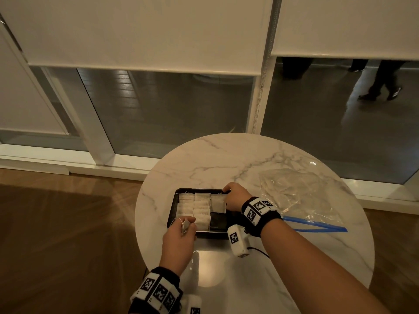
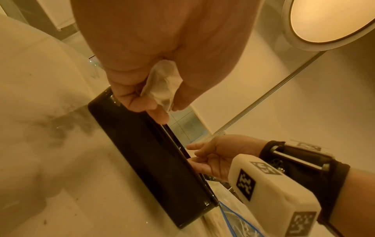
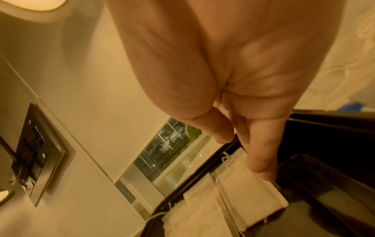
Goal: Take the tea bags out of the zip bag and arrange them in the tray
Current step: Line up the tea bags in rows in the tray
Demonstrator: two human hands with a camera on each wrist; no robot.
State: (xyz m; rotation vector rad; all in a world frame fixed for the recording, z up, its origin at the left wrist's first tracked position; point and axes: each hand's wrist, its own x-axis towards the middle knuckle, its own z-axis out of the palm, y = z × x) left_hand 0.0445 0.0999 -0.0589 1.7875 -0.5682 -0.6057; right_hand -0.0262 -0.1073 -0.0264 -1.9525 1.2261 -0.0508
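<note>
A black tray on the round marble table holds several white tea bags laid in overlapping columns. My left hand hovers at the tray's near left corner and pinches a crumpled tea bag with its string looped over the fingers. My right hand reaches over the tray's far right corner. Its straight fingers rest on a tea bag in the right column, with dark bare tray floor beside it. The clear zip bag with a blue zipper lies flat to the right.
The table's edge runs close to the left of the tray, with wooden floor beyond. Glass panels with lowered blinds stand behind the table. Someone's legs are walking by outside, past the glass.
</note>
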